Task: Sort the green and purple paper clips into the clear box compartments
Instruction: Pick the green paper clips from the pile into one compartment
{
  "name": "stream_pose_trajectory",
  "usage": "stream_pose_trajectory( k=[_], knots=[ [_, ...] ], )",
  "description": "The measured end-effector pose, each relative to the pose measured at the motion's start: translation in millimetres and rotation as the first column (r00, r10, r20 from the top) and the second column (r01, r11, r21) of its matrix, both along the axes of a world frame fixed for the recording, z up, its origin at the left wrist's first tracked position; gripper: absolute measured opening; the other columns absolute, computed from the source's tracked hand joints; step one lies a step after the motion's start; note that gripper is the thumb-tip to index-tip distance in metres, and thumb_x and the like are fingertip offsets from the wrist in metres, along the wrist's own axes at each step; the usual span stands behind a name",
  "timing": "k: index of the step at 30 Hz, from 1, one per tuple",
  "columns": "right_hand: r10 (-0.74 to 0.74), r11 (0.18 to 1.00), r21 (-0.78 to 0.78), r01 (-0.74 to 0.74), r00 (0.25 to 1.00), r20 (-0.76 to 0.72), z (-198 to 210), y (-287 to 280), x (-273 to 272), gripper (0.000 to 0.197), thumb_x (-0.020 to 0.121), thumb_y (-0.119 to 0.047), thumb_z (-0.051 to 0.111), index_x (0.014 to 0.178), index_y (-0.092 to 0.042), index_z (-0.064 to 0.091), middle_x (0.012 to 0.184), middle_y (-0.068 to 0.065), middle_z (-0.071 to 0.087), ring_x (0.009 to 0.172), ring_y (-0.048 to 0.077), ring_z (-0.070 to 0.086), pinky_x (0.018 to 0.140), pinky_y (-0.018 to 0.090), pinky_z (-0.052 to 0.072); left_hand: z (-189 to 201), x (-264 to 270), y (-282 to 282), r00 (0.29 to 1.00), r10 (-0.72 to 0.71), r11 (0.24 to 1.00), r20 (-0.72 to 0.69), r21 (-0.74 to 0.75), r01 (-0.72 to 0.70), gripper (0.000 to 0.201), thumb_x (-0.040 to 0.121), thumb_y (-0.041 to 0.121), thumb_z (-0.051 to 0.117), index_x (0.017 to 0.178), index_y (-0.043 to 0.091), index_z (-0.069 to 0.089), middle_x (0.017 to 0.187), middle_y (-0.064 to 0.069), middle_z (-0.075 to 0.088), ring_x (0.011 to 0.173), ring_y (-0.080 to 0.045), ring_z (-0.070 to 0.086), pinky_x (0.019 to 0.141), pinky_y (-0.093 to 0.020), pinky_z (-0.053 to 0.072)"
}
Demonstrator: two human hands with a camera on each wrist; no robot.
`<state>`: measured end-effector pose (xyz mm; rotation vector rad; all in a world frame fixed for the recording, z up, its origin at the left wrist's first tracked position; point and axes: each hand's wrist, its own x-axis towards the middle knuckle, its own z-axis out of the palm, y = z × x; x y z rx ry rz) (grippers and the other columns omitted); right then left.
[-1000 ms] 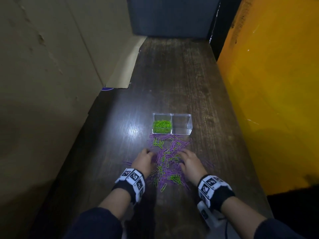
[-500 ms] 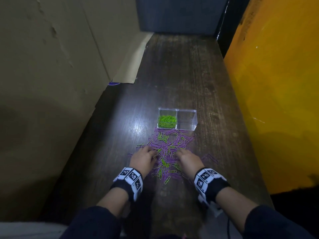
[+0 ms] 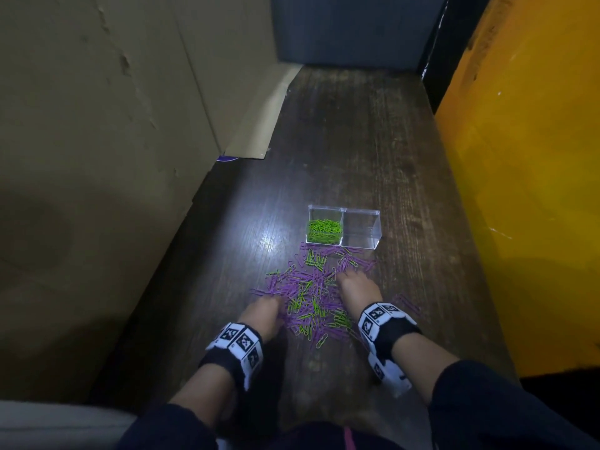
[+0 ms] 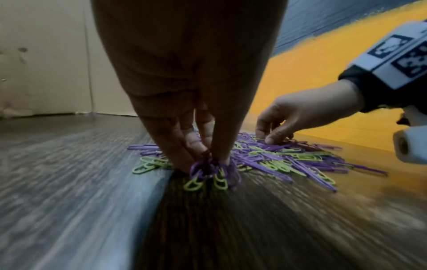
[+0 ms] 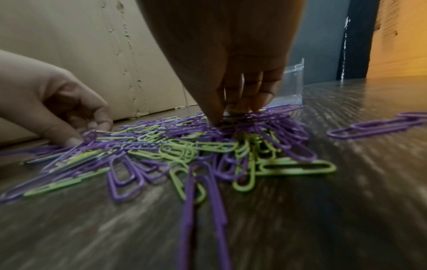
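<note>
Purple and green paper clips (image 3: 313, 295) lay heaped on the dark wooden table (image 3: 357, 141), seen from the head, just in front of the clear box (image 3: 344, 228); its left compartment held green clips (image 3: 324, 230), the right looked bare. Left hand (image 3: 263, 315) sat at the heap's near-left edge, right hand (image 3: 357, 287) on its far-right part, both knuckles-up, fingers hidden. A few stray purple clips (image 3: 406, 303) lay beside the right wrist band (image 3: 383, 323). From the left wrist: left fingers (image 4: 184, 146) pressed together, pinching a small bunch of purple and green clips against the table. From the right wrist: right fingertips (image 5: 215, 117) bunched down into the heap; whether any clip was actually pinched, cannot tell. Cardboard (image 3: 113, 157) stood along the left, a yellow wall (image 3: 535, 190) along the right.
</note>
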<state>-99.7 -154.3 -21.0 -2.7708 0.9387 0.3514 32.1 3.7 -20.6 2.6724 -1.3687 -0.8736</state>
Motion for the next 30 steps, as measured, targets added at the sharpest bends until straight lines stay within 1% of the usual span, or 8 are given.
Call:
stream_pose_trajectory(
  k=[4, 8, 12, 14, 17, 19, 23, 30],
  knots=[
    [0.020, 1.000, 0.009, -0.021, 0.998, 0.065, 3.1, -8.6, -7.0, 0.027, 0.093, -0.012, 0.041, 0.114, -0.009, 0.057, 0.120, 0.010, 0.059, 0.116, 0.027, 0.050, 0.092, 0.035, 0.042, -3.6, 5.6, -4.3, 0.966, 0.167, 0.965, -0.199, -0.167, -0.201, 0.021, 0.085, 0.005, 0.058, 0.105, 0.002, 0.064, 0.107, -0.013, 0.068, 0.095, -0.019, 0.063, 0.069, -0.015, 0.036],
    [-0.003, 1.000, 0.015, 0.001, 0.993, 0.119, 10.3, -16.3, -13.6, 0.025, 0.095, -0.019, 0.042, 0.112, -0.007, 0.057, 0.122, 0.011, 0.058, 0.116, 0.027, 0.049, 0.093, 0.035, 0.039, -1.3, 13.4, -7.2, 0.936, 0.237, 0.929, -0.260, -0.223, -0.297, 0.020, 0.084, 0.006, 0.062, 0.104, 0.003, 0.066, 0.104, -0.015, 0.069, 0.100, -0.027, 0.065, 0.070, -0.017, 0.038],
    [0.007, 0.999, 0.040, -0.016, 0.977, 0.213, 10.7, -12.8, -17.8, 0.026, 0.095, -0.022, 0.045, 0.111, -0.005, 0.057, 0.122, 0.013, 0.054, 0.116, 0.028, 0.047, 0.093, 0.034, 0.037, 6.5, 16.3, 0.8, 0.982, 0.182, 0.947, -0.049, -0.259, -0.188, 0.024, 0.083, 0.025, 0.065, 0.107, 0.023, 0.063, 0.115, 0.005, 0.059, 0.105, -0.014, 0.061, 0.084, -0.023, 0.045],
    [-0.031, 0.987, 0.160, -0.013, 0.963, 0.266, 11.4, -5.8, -20.5, 0.021, 0.094, -0.015, 0.045, 0.107, -0.002, 0.056, 0.113, 0.017, 0.059, 0.105, 0.029, 0.054, 0.085, 0.032, 0.039, 12.6, 13.9, 6.9, 0.990, 0.135, 0.965, 0.050, -0.232, -0.120, 0.022, 0.082, 0.035, 0.065, 0.101, 0.025, 0.062, 0.113, 0.005, 0.057, 0.104, -0.014, 0.060, 0.085, -0.027, 0.046],
    [-0.072, 0.948, 0.317, -0.022, 0.957, 0.282, 12.5, 6.2, -26.9, 0.018, 0.090, -0.001, 0.042, 0.101, -0.006, 0.056, 0.099, 0.016, 0.061, 0.086, 0.023, 0.055, 0.072, 0.026, 0.034, 14.8, 6.0, 16.3, 0.987, 0.030, 1.000, 0.157, 0.000, -0.031, 0.037, 0.077, 0.053, 0.063, 0.096, 0.022, 0.062, 0.108, 0.002, 0.065, 0.104, -0.017, 0.061, 0.084, -0.029, 0.047],
    [-0.045, 0.938, 0.344, -0.048, 0.966, 0.257, 8.9, 15.6, -31.2, 0.020, 0.090, 0.000, 0.040, 0.100, -0.006, 0.056, 0.103, 0.015, 0.060, 0.094, 0.024, 0.055, 0.077, 0.027, 0.034, 8.2, 0.1, 22.7, 0.981, -0.006, 0.995, 0.191, 0.095, -0.013, 0.054, 0.072, 0.061, 0.064, 0.107, 0.019, 0.058, 0.116, -0.001, 0.061, 0.109, -0.019, 0.060, 0.088, -0.031, 0.047],
    [-0.015, 0.978, 0.209, -0.012, 0.992, 0.125, -0.2, 29.2, -38.0, 0.025, 0.092, -0.030, 0.050, 0.104, -0.008, 0.055, 0.111, 0.011, 0.060, 0.106, 0.026, 0.054, 0.087, 0.033, 0.041, -2.8, -7.5, 26.3, 0.987, 0.042, 0.998, 0.154, 0.046, -0.049, 0.055, 0.078, 0.048, 0.065, 0.120, 0.016, 0.050, 0.129, -0.005, 0.048, 0.117, -0.021, 0.054, 0.094, -0.035, 0.045],
    [-0.058, 0.995, 0.090, 0.051, 0.995, 0.075, 0.3, 33.8, -44.3, 0.029, 0.087, -0.028, 0.056, 0.109, -0.010, 0.051, 0.118, 0.009, 0.057, 0.112, 0.026, 0.054, 0.089, 0.033, 0.042, -6.5, -8.5, 23.9, 0.990, 0.114, 0.989, 0.087, -0.106, -0.104, 0.027, 0.086, 0.028, 0.060, 0.110, 0.015, 0.061, 0.123, -0.005, 0.053, 0.117, -0.024, 0.051, 0.095, -0.033, 0.042]
  ],
)
